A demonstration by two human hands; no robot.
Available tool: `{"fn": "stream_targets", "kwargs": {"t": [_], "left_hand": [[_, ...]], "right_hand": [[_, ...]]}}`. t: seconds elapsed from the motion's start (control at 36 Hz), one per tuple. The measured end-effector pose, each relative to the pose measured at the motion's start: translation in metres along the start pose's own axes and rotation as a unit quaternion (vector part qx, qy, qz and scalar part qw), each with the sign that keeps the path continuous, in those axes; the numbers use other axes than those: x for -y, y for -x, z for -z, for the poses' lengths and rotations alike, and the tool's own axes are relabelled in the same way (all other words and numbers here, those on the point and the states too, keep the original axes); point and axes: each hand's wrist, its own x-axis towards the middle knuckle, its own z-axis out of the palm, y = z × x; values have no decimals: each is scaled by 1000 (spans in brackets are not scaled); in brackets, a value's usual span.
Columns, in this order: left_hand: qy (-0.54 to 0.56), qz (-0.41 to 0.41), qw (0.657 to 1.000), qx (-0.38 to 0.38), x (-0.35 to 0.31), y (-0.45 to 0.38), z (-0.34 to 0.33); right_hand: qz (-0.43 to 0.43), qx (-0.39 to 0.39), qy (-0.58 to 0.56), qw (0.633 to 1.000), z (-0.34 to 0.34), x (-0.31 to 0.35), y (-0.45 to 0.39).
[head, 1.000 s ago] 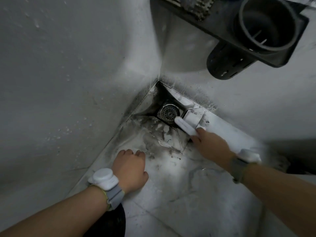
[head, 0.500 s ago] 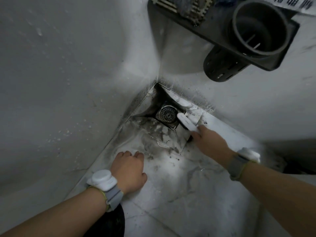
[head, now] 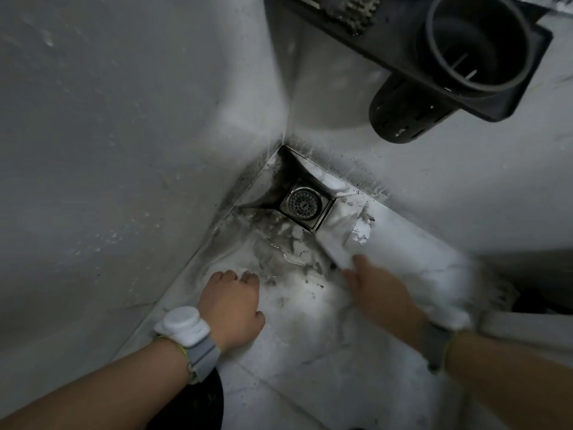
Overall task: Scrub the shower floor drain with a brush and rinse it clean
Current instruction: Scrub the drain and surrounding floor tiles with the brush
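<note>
— Where's the drain from where you sit?

— The round perforated metal drain strainer (head: 303, 203) sits in its square steel frame, sunk into the corner where the two pale walls meet. I'll place everything off it. The white marbled shower floor (head: 310, 352) just on the near side of the drain is smeared with dark grey grime, and black specks run along the wall foot on its far right.

— And the brush?

— The white brush (head: 336, 246) lies just to the near right of the drain, close to the frame's corner. It's blurred, so I can't make out the bristles or say whether it touches the steel.

— What's the grip doing?

— My right hand (head: 379, 293) is on the brush's near end, fingers curled about the handle as far as the blur lets me judge. My left hand (head: 231, 301) is down on the floor on the near left of the drain — fingers bent under, knuckles toward the grime, holding nothing. Each wrist carries a grey band; the left one has a white round device (head: 181, 325) on it.

— Anything overhead?

— A black wall shelf with a round cup holder (head: 474, 45) hangs on the wall, above and to the right of the drain.
</note>
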Motion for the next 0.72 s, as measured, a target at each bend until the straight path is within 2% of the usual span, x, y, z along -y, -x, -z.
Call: {"fn": "stream_targets", "kwargs": {"t": [0.08,0.19,0.31,0.42,0.53,0.61,0.72], "left_hand": [[7,0,1000,-1,0,-1,0],[3,-2,1000,-8,1,-1,-1],[9,-1,1000,-6,1,2,-3],[20,-3,1000,-11,3,2,-3],[18,-6,1000,-13,5,0,-4],[21,-5,1000,-12,4,1,-7],[36,-6,999,-11,6,1,-9]], "right_hand": [[52,16,5,998,-16,26,23],[63,-6,37,997,2,39,-22],[5,-15,-9,1000,30,51,-65],[6,-38,-12,999,9,51,-39],[82,-21,14,996,-20,65,4],[132,-22,35,990,-22,85,-15],[100,-9,15,995,4,99,-59]]}}
